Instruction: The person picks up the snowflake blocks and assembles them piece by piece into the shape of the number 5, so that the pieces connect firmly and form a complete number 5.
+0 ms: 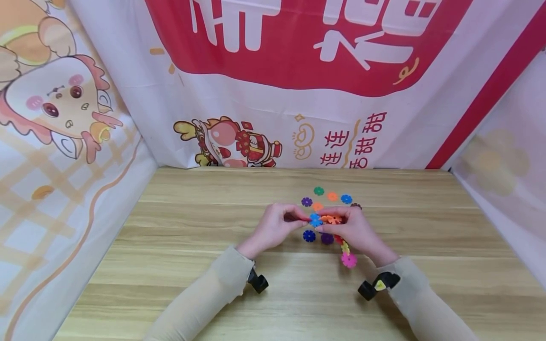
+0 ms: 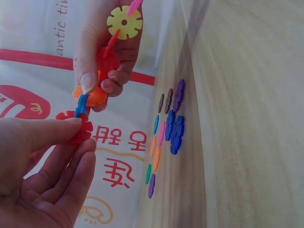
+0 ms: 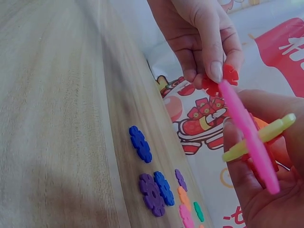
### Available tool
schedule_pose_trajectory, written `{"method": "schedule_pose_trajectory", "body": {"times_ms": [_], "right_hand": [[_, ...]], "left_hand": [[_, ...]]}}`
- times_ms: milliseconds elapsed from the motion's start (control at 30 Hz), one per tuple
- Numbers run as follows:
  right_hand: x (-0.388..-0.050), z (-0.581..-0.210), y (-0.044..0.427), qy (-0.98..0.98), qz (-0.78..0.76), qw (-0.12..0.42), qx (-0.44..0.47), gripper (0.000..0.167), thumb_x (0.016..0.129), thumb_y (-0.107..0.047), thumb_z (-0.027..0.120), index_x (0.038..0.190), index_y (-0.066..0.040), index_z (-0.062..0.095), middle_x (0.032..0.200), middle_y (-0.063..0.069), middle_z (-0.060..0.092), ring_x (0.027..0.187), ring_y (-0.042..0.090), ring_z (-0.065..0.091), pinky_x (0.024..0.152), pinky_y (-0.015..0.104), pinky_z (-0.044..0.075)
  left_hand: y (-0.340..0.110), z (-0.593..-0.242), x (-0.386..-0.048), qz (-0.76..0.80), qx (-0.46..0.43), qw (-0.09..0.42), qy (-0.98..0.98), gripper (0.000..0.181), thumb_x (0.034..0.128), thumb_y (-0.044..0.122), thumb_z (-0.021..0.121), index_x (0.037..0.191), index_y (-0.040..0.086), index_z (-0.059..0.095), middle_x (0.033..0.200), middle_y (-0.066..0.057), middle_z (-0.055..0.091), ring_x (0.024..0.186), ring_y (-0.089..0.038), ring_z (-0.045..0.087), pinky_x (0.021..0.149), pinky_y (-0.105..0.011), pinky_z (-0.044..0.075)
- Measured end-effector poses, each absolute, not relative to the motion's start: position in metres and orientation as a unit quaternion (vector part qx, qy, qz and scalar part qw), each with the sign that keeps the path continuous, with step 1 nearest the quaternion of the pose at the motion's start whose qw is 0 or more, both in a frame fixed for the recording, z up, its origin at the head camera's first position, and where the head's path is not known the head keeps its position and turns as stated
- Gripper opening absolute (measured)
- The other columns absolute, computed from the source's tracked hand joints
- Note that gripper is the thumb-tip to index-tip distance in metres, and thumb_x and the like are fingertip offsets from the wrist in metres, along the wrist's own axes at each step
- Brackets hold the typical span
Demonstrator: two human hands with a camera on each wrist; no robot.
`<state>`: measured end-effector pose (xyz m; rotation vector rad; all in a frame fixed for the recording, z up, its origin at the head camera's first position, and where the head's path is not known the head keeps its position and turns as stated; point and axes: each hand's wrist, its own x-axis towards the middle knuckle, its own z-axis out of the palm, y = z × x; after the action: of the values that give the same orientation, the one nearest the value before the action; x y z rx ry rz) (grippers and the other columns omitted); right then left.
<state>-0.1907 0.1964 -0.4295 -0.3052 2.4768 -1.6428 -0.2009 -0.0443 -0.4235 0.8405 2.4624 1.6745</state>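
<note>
Several slotted flower discs joined in a chain (image 1: 334, 219), held up above the counter (image 1: 298, 308), between the two hands, a bit right of centre in the head view. Order from the left-hand side: blue disc (image 1: 315, 220), orange disc (image 2: 96, 96), red pieces (image 2: 107, 59) partly covered by fingers, yellow disc (image 2: 124, 22), pink disc (image 1: 349, 260) at the near end. Pink and yellow cross at an angle.

Left hand (image 1: 273, 225): grip closed, thumb and finger pinching a loose-end red disc (image 2: 83, 132) against the blue one. They touch; can't tell if the slots are fully seated. Right hand (image 1: 356, 229): grip closed round the chain, thumb on the orange part, yellow and pink sticking out past the palm.

Under and beyond the hands, flat on the counter: dark blue disc (image 1: 309, 236) and purple disc (image 1: 327, 238) on the near side; farther back, green disc (image 1: 318, 191), light blue disc (image 1: 346, 199), another purple one, two orange. Brown pair and a pink one show best from the left wrist.

Outward: beige sleeves (image 1: 204, 293), black wrist cameras (image 1: 258, 281), wood-grain counter top, white-and-red printed cloth (image 1: 264, 52) behind, cartoon-print cloth (image 1: 55, 104) at left.
</note>
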Motion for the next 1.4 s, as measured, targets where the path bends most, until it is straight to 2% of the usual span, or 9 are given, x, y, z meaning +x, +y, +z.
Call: {"method": "schedule_pose_trajectory", "body": {"times_ms": [400, 600, 933, 1167, 1400], "right_hand": [[-0.190, -0.434, 0.199, 0.828, -0.548, 0.068, -0.100, 0.041, 0.082, -0.035, 0.088, 0.118, -0.018, 0.077, 0.120, 0.004, 0.069, 0.105, 0.025, 0.064, 0.084, 0.032, 0.058], [-0.190, -0.434, 0.201, 0.828, -0.549, 0.068, -0.088, 0.043, 0.082, -0.037, 0.087, 0.119, -0.018, 0.076, 0.121, 0.006, 0.068, 0.102, 0.028, 0.064, 0.081, 0.034, 0.059], [-0.191, -0.430, 0.210, 0.835, -0.543, 0.077, -0.047, 0.051, 0.081, -0.044, 0.086, 0.124, -0.020, 0.074, 0.128, 0.009, 0.061, 0.111, 0.031, 0.054, 0.089, 0.038, 0.054], [-0.191, -0.428, 0.214, 0.838, -0.539, 0.065, -0.053, 0.049, 0.082, -0.043, 0.086, 0.124, -0.019, 0.074, 0.124, 0.008, 0.064, 0.106, 0.030, 0.056, 0.087, 0.037, 0.054], [-0.191, -0.428, 0.218, 0.836, -0.543, 0.060, -0.057, 0.049, 0.084, -0.040, 0.085, 0.126, -0.018, 0.072, 0.124, 0.009, 0.065, 0.107, 0.030, 0.056, 0.087, 0.036, 0.054]], "left_hand": [[-0.043, -0.422, -0.203, 0.532, 0.271, 0.035, 0.801, 0.013, 0.0898, 0.004, 0.078, 0.099, 0.013, 0.078, 0.094, 0.008, 0.073, 0.084, -0.008, 0.068, 0.076, -0.027, 0.058], [-0.043, -0.422, -0.205, 0.537, 0.263, 0.049, 0.800, 0.017, 0.0888, 0.004, 0.080, 0.104, 0.012, 0.076, 0.096, 0.008, 0.073, 0.086, -0.009, 0.068, 0.079, -0.027, 0.058], [-0.051, -0.427, -0.212, 0.524, 0.237, 0.066, 0.815, 0.026, 0.0876, 0.008, 0.081, 0.113, 0.008, 0.074, 0.106, -0.008, 0.074, 0.088, -0.011, 0.068, 0.080, -0.027, 0.057], [-0.051, -0.435, -0.218, 0.506, 0.241, 0.094, 0.823, 0.028, 0.0883, 0.007, 0.080, 0.115, 0.004, 0.073, 0.109, -0.011, 0.072, 0.091, -0.015, 0.067, 0.082, -0.029, 0.056], [-0.043, -0.445, -0.221, 0.437, 0.263, 0.129, 0.850, 0.037, 0.0848, 0.007, 0.083, 0.119, 0.005, 0.072, 0.109, -0.006, 0.073, 0.094, -0.014, 0.066, 0.083, -0.026, 0.054]]}}
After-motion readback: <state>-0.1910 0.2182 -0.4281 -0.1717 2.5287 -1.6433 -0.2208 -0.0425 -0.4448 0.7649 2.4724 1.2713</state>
